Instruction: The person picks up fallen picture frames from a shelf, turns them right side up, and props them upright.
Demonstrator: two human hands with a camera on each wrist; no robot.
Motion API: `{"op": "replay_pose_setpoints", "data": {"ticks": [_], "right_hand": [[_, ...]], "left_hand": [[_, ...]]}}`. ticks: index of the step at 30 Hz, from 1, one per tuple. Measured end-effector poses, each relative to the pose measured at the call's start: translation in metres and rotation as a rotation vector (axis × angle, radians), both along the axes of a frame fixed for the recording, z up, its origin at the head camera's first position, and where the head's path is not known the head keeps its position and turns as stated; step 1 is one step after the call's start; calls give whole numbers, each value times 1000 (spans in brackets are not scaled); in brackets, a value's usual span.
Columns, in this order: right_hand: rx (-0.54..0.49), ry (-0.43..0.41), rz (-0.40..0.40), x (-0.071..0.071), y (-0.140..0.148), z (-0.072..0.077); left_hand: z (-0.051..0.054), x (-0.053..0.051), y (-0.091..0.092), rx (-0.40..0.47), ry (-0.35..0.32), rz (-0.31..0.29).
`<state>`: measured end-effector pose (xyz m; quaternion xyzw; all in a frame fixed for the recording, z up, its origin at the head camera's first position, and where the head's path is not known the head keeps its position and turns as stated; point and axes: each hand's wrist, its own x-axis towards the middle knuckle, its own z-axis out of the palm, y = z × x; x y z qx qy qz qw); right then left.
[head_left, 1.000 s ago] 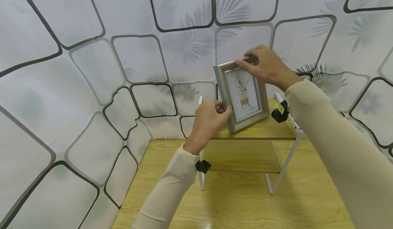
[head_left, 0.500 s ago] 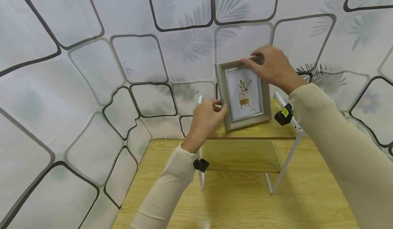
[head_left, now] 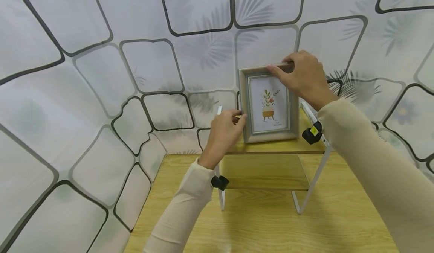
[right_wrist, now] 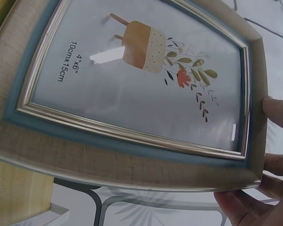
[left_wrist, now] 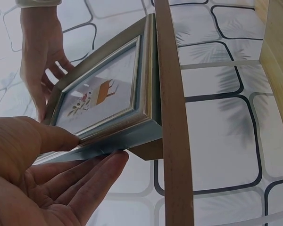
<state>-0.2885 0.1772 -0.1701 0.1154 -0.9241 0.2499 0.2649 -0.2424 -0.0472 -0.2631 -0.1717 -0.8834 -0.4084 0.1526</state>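
Note:
A silver-beige picture frame with a potted-plant print stands almost upright on the top board of a small two-tier rack. My right hand grips its upper right corner, thumb on the front and fingers behind. At the frame's left side, my left hand pinches the edge. In the left wrist view its thumb lies along the front border while the fingers reach behind. The right wrist view shows the print close up, with the size "4"x6"" and "10cmx15cm" on it. The frame's back is mostly hidden.
Below the top board is a lower shelf between white metal legs. The rack stands on a wood-grain table. Behind and to the left rises a pale cloth wall with dark rounded outlines and leaf prints.
The picture frame has turned to face me more squarely and lost its sideways tilt. My right hand has moved slightly right with its corner, and my left hand slightly left.

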Motion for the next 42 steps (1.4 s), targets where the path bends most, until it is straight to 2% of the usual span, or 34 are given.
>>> {"op": "replay_pose_setpoints", "data": {"ticks": [14, 22, 29, 34, 39, 42], "right_hand": [[-14, 56, -34, 9, -3, -4], [-17, 54, -63, 10, -4, -5], [-19, 81, -64, 10, -6, -7], [-27, 72, -50, 13, -5, -5], [-58, 28, -50, 17, 3, 4], [-81, 24, -53, 21, 13, 7]], "left_hand": [[0, 0, -1, -25, 14, -2], [0, 0, 0, -38, 12, 3], [0, -1, -1, -49, 18, 10], [1, -1, -1, -51, 11, 13], [8, 3, -5, -34, 54, 26], [15, 8, -11, -42, 113, 70]]}}
